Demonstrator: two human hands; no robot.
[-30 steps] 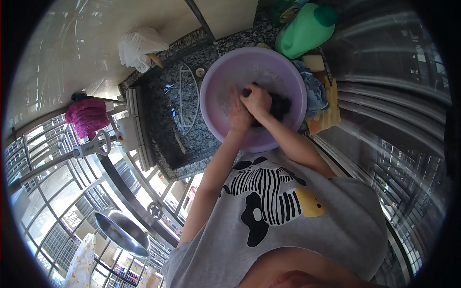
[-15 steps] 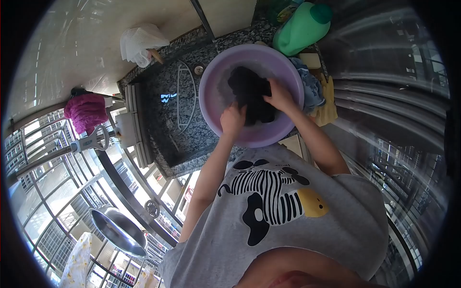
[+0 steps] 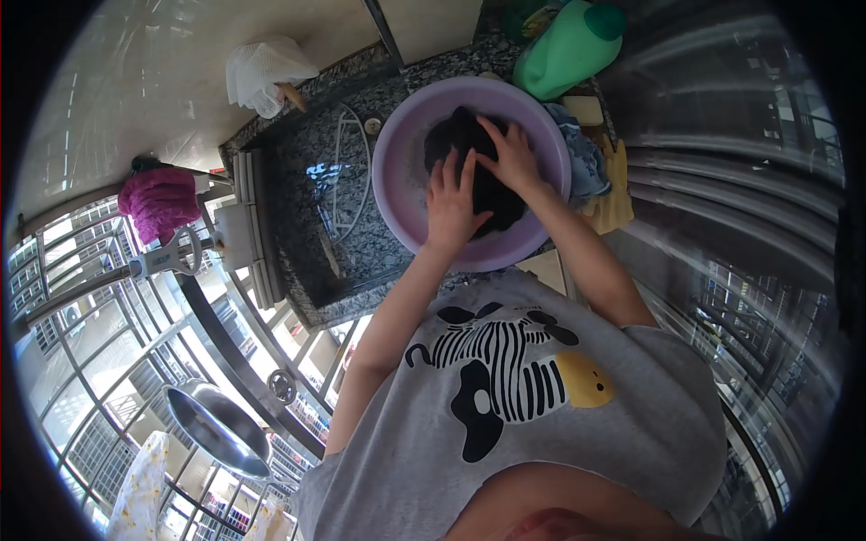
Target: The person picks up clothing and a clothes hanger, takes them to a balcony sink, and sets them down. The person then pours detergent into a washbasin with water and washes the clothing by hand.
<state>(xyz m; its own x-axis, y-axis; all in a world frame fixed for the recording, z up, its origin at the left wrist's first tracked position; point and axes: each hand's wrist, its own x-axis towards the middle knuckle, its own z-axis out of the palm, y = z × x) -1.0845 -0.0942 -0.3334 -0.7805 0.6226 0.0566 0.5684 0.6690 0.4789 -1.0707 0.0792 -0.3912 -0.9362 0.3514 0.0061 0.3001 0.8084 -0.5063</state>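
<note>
A light purple basin (image 3: 390,198) stands on the granite sink, with cloudy water in it. Inside lies a bunched black cloth (image 3: 499,203), wet and folded on itself; its kind of garment cannot be made out. My left hand (image 3: 454,200) rests flat on the cloth's left side, fingers stretched forward and thumb out to the right. On its upper right part lies my right hand (image 3: 510,155), fingers spread and pointing up and left. Both hands press on the cloth from above without gripping it.
A green bottle (image 3: 572,52) stands behind the basin at right. Beside it are a pale soap bar (image 3: 583,110), a blue denim cloth (image 3: 585,162) and yellow gloves (image 3: 615,185). A white rack (image 3: 347,176) lies in the granite sink (image 3: 302,207). A white mesh bag (image 3: 264,74) hangs at the back.
Both hands have gone from holding the black cloth at its sides to lying on top of it with fingers stretched. The cloth has changed shape and spread toward the back.
</note>
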